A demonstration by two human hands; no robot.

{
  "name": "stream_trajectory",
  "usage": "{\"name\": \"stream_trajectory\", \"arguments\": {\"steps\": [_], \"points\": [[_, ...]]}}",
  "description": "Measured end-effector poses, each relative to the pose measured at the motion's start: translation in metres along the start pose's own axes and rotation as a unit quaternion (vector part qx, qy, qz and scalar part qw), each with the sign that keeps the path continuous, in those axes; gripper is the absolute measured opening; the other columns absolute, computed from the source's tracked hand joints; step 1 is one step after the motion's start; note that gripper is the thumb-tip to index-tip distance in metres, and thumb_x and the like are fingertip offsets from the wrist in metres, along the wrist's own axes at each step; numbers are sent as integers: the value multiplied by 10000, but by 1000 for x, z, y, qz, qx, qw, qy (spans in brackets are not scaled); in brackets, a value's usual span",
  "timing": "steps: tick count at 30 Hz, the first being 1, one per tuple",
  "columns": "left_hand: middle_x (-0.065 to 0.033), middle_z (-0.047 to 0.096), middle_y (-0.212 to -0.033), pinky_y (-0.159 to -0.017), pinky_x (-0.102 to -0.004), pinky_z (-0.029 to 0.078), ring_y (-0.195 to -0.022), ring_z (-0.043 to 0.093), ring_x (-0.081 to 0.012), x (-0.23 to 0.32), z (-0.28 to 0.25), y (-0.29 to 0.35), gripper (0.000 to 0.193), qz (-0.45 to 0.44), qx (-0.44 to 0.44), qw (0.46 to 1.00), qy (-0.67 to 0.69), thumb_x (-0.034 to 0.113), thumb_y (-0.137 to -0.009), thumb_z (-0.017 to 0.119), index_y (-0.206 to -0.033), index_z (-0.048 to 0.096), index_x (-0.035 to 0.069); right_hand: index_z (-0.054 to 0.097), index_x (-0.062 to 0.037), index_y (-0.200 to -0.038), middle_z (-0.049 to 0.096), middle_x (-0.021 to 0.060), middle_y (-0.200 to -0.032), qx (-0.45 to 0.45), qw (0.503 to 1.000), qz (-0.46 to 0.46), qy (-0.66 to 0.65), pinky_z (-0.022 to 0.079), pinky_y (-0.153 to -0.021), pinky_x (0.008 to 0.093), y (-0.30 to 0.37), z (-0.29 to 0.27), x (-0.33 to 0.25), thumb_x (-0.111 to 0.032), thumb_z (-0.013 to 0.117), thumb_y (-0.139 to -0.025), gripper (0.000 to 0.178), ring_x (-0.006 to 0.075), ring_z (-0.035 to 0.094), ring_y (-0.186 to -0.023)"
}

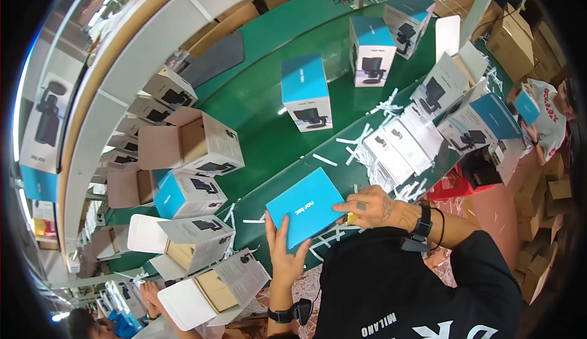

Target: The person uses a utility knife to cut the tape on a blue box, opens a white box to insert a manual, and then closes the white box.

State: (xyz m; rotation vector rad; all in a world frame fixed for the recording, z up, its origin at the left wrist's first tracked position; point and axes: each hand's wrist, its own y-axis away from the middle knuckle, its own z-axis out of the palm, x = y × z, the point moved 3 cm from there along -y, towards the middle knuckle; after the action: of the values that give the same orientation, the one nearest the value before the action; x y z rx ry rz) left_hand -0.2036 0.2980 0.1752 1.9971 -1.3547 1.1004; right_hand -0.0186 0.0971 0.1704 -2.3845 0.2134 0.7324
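A box with a bright blue top (306, 207) is held over the near edge of the green work table. My left hand (286, 250) grips its left and near side, fingers spread along the edge. On the opposite edge, my right hand (370, 207) has its fingers curled, with the index fingertip on the blue face. Beneath those fingers a small yellow thing (351, 218) shows, its kind unclear. White paper strips (324, 160) lie about the box. Several flat white boxes (400, 149) stand in a row beyond my right hand.
Closed blue-topped boxes (309, 88) stand on the green conveyor belt (244, 88). Open cartons (202, 140) line the left side, others (455, 73) the right. Co-workers' hands (150, 296) show at lower left; another person (550, 112) at right holds a blue box. Brown cartons (538, 210) pile up beyond.
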Motion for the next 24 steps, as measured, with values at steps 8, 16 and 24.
{"name": "stream_trajectory", "arguments": {"steps": [8,16,24], "points": [[-241,55,-1704,-1182,-428,333,-1523,279,-398,-35,1,3,677,-49,-37,986,154,28,-843,731,-1481,504,13,643,-169,-1332,612,-3,-798,-90,995,16,-26,518,-507,351,5,0,10,-194,805,-766,589,213,640,-591],[-257,118,-1687,-1182,-673,197,-1527,179,-505,60,-5,-25,794,31,-104,936,-336,264,-845,786,-1525,441,46,682,-104,-1294,560,5,-696,-37,993,-84,-69,455,-451,315,12,13,13,-161,814,-813,502,179,568,-503],[-281,240,-1641,-1139,-751,179,-1499,212,-538,34,52,-32,964,116,-133,896,-408,405,-779,817,-1539,368,17,703,-89,-1215,486,-17,-618,-21,994,-99,-25,372,-427,310,25,31,19,-169,839,-802,442,151,508,-488]]}}
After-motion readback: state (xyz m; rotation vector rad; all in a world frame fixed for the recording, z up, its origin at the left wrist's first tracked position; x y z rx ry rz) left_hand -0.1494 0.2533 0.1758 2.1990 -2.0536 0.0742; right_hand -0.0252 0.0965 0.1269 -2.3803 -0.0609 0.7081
